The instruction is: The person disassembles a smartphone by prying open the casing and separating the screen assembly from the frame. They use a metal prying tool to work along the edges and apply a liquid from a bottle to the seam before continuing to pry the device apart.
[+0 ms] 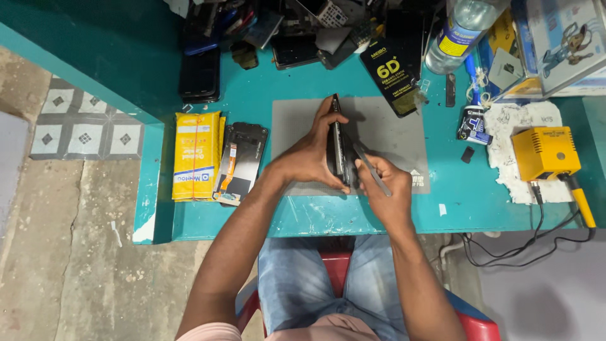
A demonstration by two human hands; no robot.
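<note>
From the head camera, the landmark is the grey mat [379,136] that lies on the teal table [303,215]. Over the near left part of this mat the left hand [309,158] is closed around a phone [339,148], which stands on its long edge, the thin side up. The right hand [385,189], over the near edge of the mat, grips a thin metal tool [371,169] like a pen; its tip touches the right side of the phone. I cannot tell if the tip is already inside the seam.

To do this step well, I think the left hand should keep the phone steady on its edge, and the tool should stay shallow and nearly flat to the seam, with small pressure, because a deep or sudden push could crack the glass or cut a cable inside.

Left of the mat lie an opened phone frame [241,161] and, further left, a yellow packet [197,155]. Right of the mat stands a yellow soldering station [544,151] with a black cable. Behind the mat are a water bottle [457,31], a black box [391,74] and a pile of phone parts [284,28]. The table paint is worn at the near edge. The floor [82,252] at the left is rough concrete with some patterned tiles. The person sits on a red chair [470,322].
</note>
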